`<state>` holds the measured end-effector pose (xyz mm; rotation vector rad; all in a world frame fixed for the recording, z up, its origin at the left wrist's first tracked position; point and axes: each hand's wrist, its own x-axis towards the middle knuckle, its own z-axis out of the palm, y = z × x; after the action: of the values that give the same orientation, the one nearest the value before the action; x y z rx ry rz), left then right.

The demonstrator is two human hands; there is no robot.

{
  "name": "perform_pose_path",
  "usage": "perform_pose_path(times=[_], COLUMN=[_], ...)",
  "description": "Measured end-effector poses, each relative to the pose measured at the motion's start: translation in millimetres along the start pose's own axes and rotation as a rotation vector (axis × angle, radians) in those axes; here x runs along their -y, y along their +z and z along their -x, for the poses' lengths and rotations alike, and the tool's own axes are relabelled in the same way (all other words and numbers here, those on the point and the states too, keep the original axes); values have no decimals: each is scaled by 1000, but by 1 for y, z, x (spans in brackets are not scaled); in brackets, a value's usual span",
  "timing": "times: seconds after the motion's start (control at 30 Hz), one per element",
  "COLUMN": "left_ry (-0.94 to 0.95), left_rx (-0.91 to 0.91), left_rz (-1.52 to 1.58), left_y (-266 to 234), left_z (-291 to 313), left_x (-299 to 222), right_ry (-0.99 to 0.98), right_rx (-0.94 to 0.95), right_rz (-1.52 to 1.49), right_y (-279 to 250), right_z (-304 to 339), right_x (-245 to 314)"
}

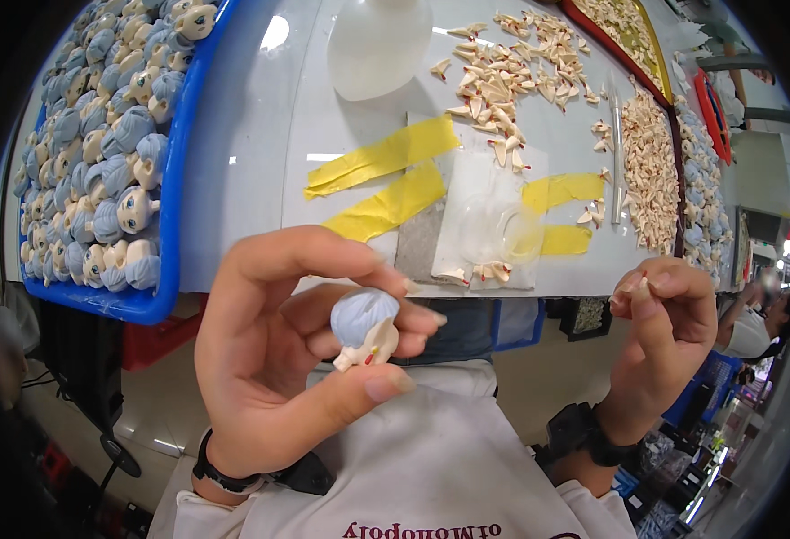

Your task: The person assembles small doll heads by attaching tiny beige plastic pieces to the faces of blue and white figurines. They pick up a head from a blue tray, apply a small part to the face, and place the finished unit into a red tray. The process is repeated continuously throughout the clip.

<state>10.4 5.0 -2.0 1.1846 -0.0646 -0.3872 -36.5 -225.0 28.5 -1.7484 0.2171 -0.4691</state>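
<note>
1. Now your left hand [278, 350] grips a blue-haired doll head [365, 328] below the white table [260, 135] edge — one small part already sits at its neck.
2. Your right hand [669, 332] pinches another tiny cream part [639, 286]; a blue tray [172, 180] of heads waits.

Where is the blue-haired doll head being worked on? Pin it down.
In the head view, the blue-haired doll head sits left of centre, gripped in the left hand, just below the table edge.
</note>
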Motion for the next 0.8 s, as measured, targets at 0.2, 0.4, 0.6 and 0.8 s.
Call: perform_pose_path(times=[0.2, 0.4, 0.6, 0.8], left_ry=[200, 45, 198, 140], left_rx=[219, 8, 141, 234], left_rz=[-158, 140, -93, -42], left_y=[-14, 5, -11, -20], left_z=[-10, -4, -7, -3], left_x=[10, 4, 11, 10], right_ry=[131, 67, 16, -26], right_rx=[-20, 152, 149, 138], right_rz=[-182, -314, -240, -25], right_y=[2, 3, 5, 18], right_z=[5, 6, 5, -12], right_x=[0, 13, 15, 12])
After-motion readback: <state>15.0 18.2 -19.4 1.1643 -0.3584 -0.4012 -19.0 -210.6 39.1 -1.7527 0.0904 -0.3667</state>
